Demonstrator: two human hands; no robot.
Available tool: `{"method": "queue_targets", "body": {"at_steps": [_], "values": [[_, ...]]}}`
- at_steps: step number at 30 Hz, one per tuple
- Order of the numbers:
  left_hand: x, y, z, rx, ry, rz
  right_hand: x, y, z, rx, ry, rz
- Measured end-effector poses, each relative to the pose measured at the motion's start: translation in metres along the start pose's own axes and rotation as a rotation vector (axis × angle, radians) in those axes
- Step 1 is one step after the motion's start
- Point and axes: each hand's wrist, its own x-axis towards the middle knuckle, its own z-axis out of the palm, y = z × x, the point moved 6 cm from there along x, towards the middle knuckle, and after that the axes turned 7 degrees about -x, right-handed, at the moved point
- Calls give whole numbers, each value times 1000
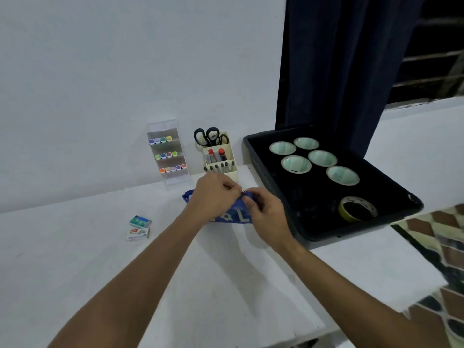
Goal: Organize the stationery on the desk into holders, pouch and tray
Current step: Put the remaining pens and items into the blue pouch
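Note:
A blue pouch (236, 215) with pale lettering lies on the white desk (226, 272), mostly covered by both hands. My left hand (213, 197) pinches a small metal zip pull at the pouch's top edge. My right hand (266, 209) grips the pouch's right end. Two small staple boxes, one teal (140, 221) and one white with red (137, 233), lie to the left. A black tray (258, 156) on the right holds several tape rolls (296, 164) and a yellowish roll (357, 208).
A clear marker holder (167, 153) with rows of coloured caps stands against the wall. A cream holder (221, 159) beside it carries black scissors (209, 136), glue sticks and dark pens. A dark curtain (339, 71) hangs behind the tray. Tiled floor shows at right.

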Motion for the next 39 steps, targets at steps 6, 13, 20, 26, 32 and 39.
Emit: {"method": "queue_targets", "body": {"at_steps": [6, 13, 20, 26, 32, 39], "values": [[2, -62, -4, 111, 70, -220, -5, 1, -1, -73, 102, 14], [-7, -144, -41, 174, 224, -403, -11, 11, 6, -79, 84, 41], [-11, -158, 1, -482, 7, -564, -5, 35, 8, -24, 4, 166], [-9, -162, 3, -375, 5, -514, -9, 53, 20, -97, -250, 439], [-1, -129, -31, -358, -64, -698, -14, 41, 26, 483, -244, 866], [26, -51, -55, -501, -5, -287, -1, 6, -31, 369, -69, 572]]}}
